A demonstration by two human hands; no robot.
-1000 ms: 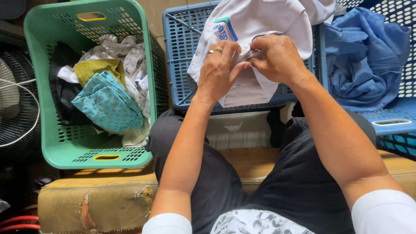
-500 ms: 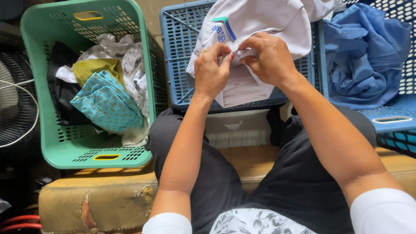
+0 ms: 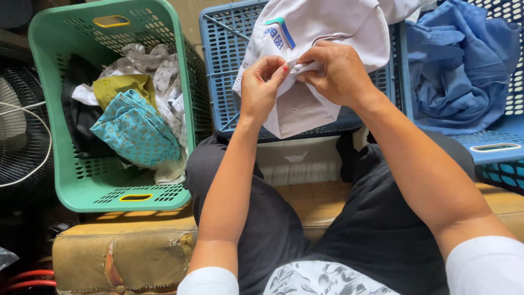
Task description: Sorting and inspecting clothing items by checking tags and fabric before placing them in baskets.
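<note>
A white shirt [image 3: 322, 27] with a blue and green patch hangs in front of me over a blue plastic basket [image 3: 229, 65]. My left hand [image 3: 261, 86] pinches a fold of its fabric between thumb and fingers. My right hand [image 3: 337, 74] grips the same fold from the right, and the two hands touch at the fingertips. The shirt's lower part droops below my hands into the basket.
A green basket [image 3: 54, 136] at the left holds crumpled clothes, with a teal patterned piece [image 3: 136, 131] on top. A blue shirt [image 3: 453, 76] lies in another blue basket [image 3: 494, 147] at the right. A fan [image 3: 16, 136] stands at the far left. I sit on a worn tan cushion [image 3: 125, 251].
The shirt has been pulled a little lower and toward me. My hands have shifted along the fold and stay pinched on the fabric.
</note>
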